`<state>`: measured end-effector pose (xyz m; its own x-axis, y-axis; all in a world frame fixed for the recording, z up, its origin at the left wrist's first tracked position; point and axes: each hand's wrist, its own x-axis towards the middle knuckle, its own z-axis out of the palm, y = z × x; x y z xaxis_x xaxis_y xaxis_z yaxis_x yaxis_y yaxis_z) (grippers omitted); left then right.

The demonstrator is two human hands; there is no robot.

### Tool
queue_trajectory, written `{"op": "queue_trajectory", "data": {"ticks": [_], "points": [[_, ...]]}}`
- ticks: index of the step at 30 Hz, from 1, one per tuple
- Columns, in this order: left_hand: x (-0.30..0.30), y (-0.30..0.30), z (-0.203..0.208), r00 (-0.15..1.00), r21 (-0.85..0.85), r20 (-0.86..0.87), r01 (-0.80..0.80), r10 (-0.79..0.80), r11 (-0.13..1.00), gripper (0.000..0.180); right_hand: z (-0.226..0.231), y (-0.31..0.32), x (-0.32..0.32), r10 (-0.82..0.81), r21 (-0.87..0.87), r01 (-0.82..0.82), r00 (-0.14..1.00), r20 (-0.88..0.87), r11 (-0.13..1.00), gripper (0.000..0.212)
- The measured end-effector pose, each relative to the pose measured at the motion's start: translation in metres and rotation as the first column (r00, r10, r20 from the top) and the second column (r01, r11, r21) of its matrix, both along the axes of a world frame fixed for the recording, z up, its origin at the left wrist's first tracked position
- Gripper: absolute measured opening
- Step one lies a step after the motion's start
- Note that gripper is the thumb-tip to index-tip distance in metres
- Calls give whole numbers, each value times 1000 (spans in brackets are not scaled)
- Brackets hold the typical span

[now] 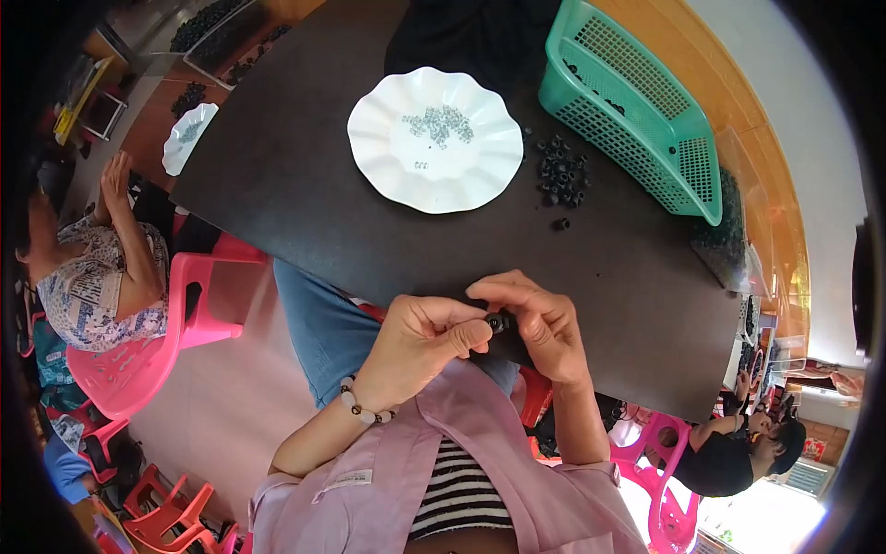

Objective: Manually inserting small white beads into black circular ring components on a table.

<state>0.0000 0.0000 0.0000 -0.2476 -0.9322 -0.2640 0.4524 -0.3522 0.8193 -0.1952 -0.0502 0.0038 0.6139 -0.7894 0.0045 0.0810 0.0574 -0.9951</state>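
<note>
My left hand (pixel 432 331) pinches a small black cylindrical part (pixel 498 322) between thumb and forefinger, just off the table's near edge. The part's end, facing up, looks round and hollow. My right hand (pixel 543 323) is right beside it, fingers stretched over toward the left hand and thumb apart from them. I see nothing held in it. Ahead of my hands lies a white wavy-rimmed plate (pixel 378 157) with many tiny clear pieces (pixel 441 125) in its middle. To the plate's right is a loose pile of similar black parts (pixel 561 171); one sits slightly nearer me.
A green perforated basket (pixel 628 138) with a few black parts inside stands at the far right of the dark table (pixel 305 198). Behind it is a clear bag (pixel 724 231) of dark pieces. Other people sit left and right, near pink chairs (pixel 175 323).
</note>
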Motion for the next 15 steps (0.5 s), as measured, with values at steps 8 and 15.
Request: {"op": "queue_trajectory", "data": {"ticks": [8, 15], "points": [[-1, 1, 6, 995, -9, 55, 88, -88, 996, 16, -1, 5, 7, 21, 34, -27, 989, 149, 999, 31], [-3, 6, 0, 996, -14, 54, 79, -78, 997, 17, 7, 3, 7, 33, -3, -33, 995, 97, 999, 23]]}}
